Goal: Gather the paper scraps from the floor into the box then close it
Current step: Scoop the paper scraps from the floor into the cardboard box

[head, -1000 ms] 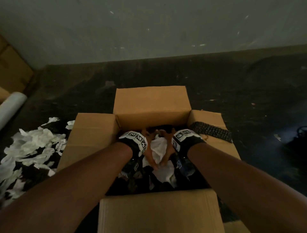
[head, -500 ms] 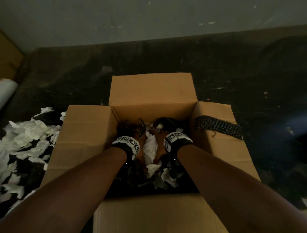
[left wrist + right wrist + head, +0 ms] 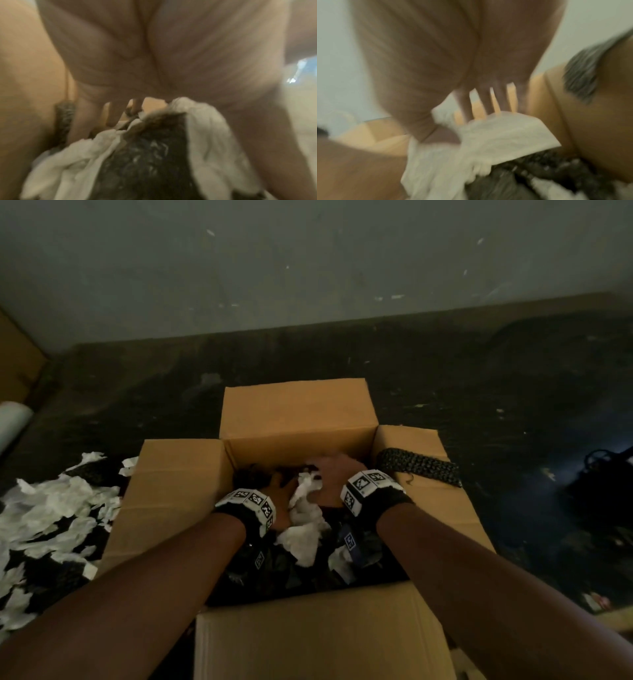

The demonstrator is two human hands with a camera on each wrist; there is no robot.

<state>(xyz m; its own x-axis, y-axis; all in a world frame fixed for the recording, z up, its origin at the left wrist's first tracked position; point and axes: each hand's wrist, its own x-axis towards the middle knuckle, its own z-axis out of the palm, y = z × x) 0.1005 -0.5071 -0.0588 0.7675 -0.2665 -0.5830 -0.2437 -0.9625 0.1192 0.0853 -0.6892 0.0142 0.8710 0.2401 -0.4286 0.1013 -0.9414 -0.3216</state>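
floor, left: heap of torn white and black paper scraps (image 3: 51,515) on the dark floor (image 3: 479,392), beside the box
box: open brown cardboard box (image 3: 178,474), all four flaps out, white and black scraps inside
left hand (image 3: 279,491): inside box, fingers straight and slightly apart, palm against white crumpled paper wad (image 3: 305,522)
right hand (image 3: 334,477): inside box, fingers straight and spread, resting on the same wad
right flap: black braided strip (image 3: 419,465) lying across it
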